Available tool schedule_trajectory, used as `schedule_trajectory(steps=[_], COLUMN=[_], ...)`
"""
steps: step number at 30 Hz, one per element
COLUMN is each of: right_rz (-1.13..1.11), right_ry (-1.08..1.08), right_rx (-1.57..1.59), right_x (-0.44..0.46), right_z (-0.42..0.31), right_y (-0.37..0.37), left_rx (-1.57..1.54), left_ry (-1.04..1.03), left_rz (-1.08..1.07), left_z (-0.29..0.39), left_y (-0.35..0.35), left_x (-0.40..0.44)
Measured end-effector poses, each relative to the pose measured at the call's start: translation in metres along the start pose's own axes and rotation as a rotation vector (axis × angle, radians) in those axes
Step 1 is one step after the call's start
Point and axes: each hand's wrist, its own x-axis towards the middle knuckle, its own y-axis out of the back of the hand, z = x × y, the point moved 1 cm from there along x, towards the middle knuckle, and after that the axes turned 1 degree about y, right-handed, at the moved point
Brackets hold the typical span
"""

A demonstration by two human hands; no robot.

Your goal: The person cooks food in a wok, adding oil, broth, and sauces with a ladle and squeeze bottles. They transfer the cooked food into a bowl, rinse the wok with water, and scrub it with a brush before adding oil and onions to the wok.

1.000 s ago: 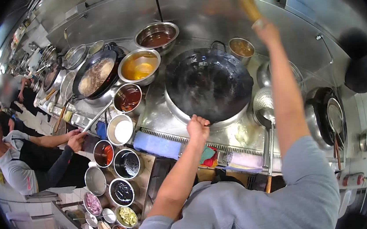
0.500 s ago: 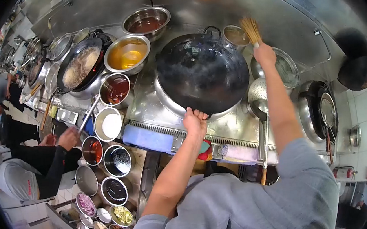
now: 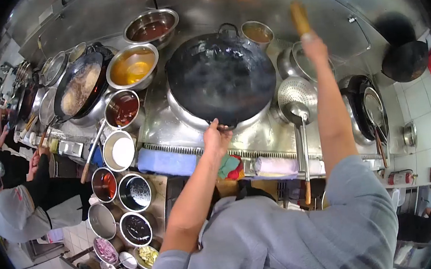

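Note:
A large black wok (image 3: 222, 77) sits on the burner in front of me, its inside wet and shiny, with faint steam. My left hand (image 3: 216, 136) is closed on the wok's near rim, where the handle is mostly hidden by my fingers. High on the right, my right hand (image 3: 315, 49) grips a bamboo wok brush (image 3: 299, 18), which is blurred by motion and held off the wok. Beside the wok's far right edge stands a metal pot of cloudy brownish liquid (image 3: 257, 33). A perforated strainer (image 3: 294, 94) and a ladle (image 3: 297, 111) lie below my right forearm.
To the left stand a bowl of yellow oil (image 3: 133, 68), a bowl of reddish liquid (image 3: 149, 31) and several sauce pots. Another wok with frothing food (image 3: 82, 87) is farther left, near a co-worker (image 3: 30, 204). Folded cloths (image 3: 167, 161) line the stove's front edge.
My right hand has lifted the brush up and to the right. My left hand stays on the wok. The co-worker's hand has left the ladle handle and moved left; my view has turned slightly right.

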Motion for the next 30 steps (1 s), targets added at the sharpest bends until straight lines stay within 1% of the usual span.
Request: schedule_trajectory(steps=[1, 2, 3, 4, 6, 7, 8, 9, 10, 12, 13, 14, 16, 17, 18, 19, 21, 22, 23, 24, 26, 27, 28, 29, 30], right_rz=[-0.064, -0.058, -0.090, -0.118, -0.156, -0.340, -0.268, -0.440, -0.575, -0.845, -0.851, -0.821, -0.785, -0.716, -0.649, -0.627, -0.259, -0.219, -0.303, -0.308, -0.611, -0.351, -0.189, -0.301, -0.414], right_ry=[-0.108, -0.113, -0.216, -0.320, -0.064, -0.241, 0.040, -0.095, -0.144, -0.215, -0.061, 0.011, -0.004, -0.008, -0.009, -0.026, -0.138, -0.215, -0.347, -0.343, -0.728, -0.305, -0.014, -0.186, -0.366], right_rx=[0.466, 0.468, 0.617, 0.767, 0.801, 0.919, 0.554, 0.616, 0.517, 0.301, 0.184, 0.069, 0.088, 0.159, 0.229, 0.223, 0.341, 0.173, 0.093, 0.095, 0.502, 0.245, 0.130, 0.260, 0.383], right_x=[-0.021, -0.043, -0.067, -0.092, -0.154, -0.199, -0.234, -0.272, -0.299, -0.334, -0.347, -0.356, -0.373, -0.381, -0.389, -0.395, -0.420, -0.439, -0.455, -0.462, -0.471, -0.462, -0.445, -0.431, -0.407], right_z=[-0.005, -0.004, -0.001, 0.006, 0.054, 0.058, 0.099, 0.089, 0.081, 0.076, 0.079, 0.071, 0.074, 0.077, 0.081, 0.092, 0.125, 0.149, 0.161, 0.166, 0.177, 0.177, 0.178, 0.183, 0.162], right_y=[0.041, 0.053, 0.062, 0.070, 0.047, 0.061, 0.036, 0.056, 0.071, 0.074, 0.060, 0.051, 0.019, 0.019, 0.023, 0.031, 0.056, 0.061, 0.063, 0.062, 0.045, 0.035, 0.027, 0.020, 0.037], left_rx=[0.337, 0.677, 0.834, 0.846, 1.005, 1.018, 1.107, 1.194, 1.207, 1.690, 1.777, 1.783, 1.976, 1.970, 2.154, 2.318, 2.285, 2.259, 2.243, 2.244, 2.236, 2.191, 2.187, 2.186, 2.186], left_ry=[-0.041, -0.090, -0.229, -0.227, -0.466, -0.469, -0.507, -0.541, -0.531, -1.170, -1.363, -1.353, -1.474, -1.469, -1.292, -1.122, -1.165, -1.191, -1.241, -1.238, -1.230, -1.235, -1.242, -1.234, -1.226], left_rz=[0.052, 0.090, 0.071, 0.067, -0.126, -0.136, -0.196, -0.261, -0.278, -0.396, -0.454, -0.504, -0.457, -0.502, -0.458, -0.402, -0.487, -0.535, -0.540, -0.532, -0.535, -0.502, -0.451, -0.474, -0.505], left_z=[0.004, 0.011, 0.013, 0.019, 0.038, 0.047, 0.057, 0.062, 0.061, 0.059, 0.053, 0.047, 0.027, 0.020, 0.017, 0.015, 0.019, 0.020, 0.019, 0.018, 0.014, 0.013, 0.014, 0.015, 0.016], left_y=[0.001, 0.000, 0.014, 0.030, 0.059, 0.079, 0.098, 0.105, 0.097, 0.062, 0.033, 0.011, -0.020, -0.023, -0.019, -0.020, -0.011, -0.007, -0.006, -0.007, -0.008, -0.006, -0.008, -0.009, -0.009], left_x=[-0.017, -0.026, -0.031, -0.036, -0.046, -0.051, -0.056, -0.056, -0.058, -0.078, -0.084, -0.083, -0.078, -0.069, -0.051, -0.034, -0.015, -0.010, -0.010, -0.009, -0.010, -0.009, -0.015, -0.022, -0.031])
